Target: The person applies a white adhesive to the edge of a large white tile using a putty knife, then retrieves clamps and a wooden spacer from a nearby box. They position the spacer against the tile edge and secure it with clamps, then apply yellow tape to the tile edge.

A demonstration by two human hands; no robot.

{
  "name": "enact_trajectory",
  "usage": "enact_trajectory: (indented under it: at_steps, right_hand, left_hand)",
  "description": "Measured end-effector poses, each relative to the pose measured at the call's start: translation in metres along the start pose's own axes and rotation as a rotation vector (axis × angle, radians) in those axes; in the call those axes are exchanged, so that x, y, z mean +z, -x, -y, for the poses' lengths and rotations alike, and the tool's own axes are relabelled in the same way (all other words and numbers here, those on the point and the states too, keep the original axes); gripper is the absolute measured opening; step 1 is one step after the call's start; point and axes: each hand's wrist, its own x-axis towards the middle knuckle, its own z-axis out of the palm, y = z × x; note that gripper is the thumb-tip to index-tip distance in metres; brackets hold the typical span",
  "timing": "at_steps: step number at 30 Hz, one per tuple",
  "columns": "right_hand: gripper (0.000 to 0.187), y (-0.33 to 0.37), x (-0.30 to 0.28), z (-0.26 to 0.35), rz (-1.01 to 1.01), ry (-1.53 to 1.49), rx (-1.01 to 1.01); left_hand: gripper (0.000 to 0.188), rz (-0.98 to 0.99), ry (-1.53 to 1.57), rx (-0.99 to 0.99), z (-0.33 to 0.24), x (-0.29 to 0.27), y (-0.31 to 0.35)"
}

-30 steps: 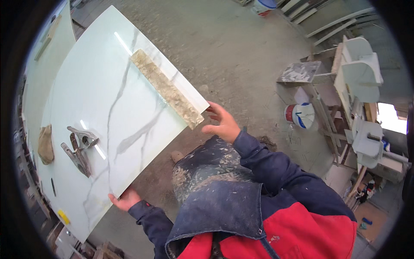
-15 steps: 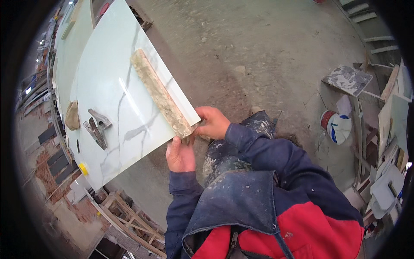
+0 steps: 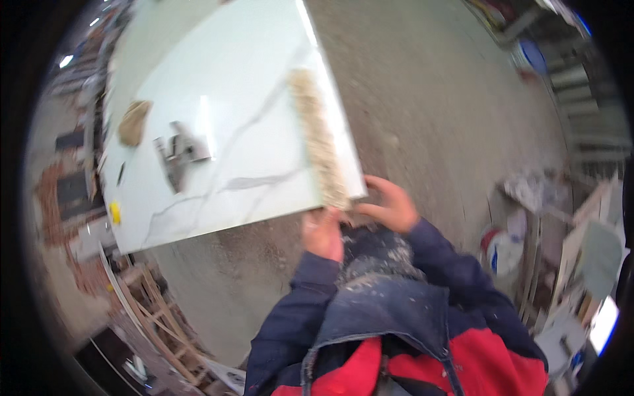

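Note:
A glossy white slab [image 3: 244,152] with grey marble veins juts toward me from the upper left. Along its right edge lies a long tan strip [image 3: 316,132] with a rough, crusted surface. My left hand [image 3: 322,236] is closed at the strip's near end, thumb up against it and the other fingers mostly hidden below. At the slab's near right corner, my right hand [image 3: 394,204] curls its thumb and fingers around the edge. Blur hides the exact finger contact.
On the slab lie grey metal tools [image 3: 177,155], a tan cloth-like lump [image 3: 135,123] and a yellow piece [image 3: 115,212]. A wooden frame [image 3: 162,323] stands lower left. To the right are a white bucket [image 3: 505,252] and leaning boards [image 3: 598,261].
The view has swung, so slab, strip and hands appear farther right. Both hands stay at the same near corner, and the strip keeps its place along the slab's edge.

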Motion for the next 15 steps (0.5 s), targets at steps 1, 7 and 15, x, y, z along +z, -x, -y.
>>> enact_trajectory:
  at_steps: [1,7,15]
  right_hand:
    - [0.052,0.007,-0.016,0.023,-0.057,-0.003,0.11]
    - [0.04,-0.069,0.014,0.18,0.075,0.343,-0.255]
    - [0.07,-0.217,0.264,0.25,0.52,1.161,-1.079]
  left_hand:
    - [0.06,-0.063,-0.064,0.058,0.007,-0.009,0.0]
    - [0.068,0.004,0.103,-0.054,-0.003,-0.001,0.004]
    - [0.074,-0.074,-0.091,0.057,0.005,0.009,0.007]
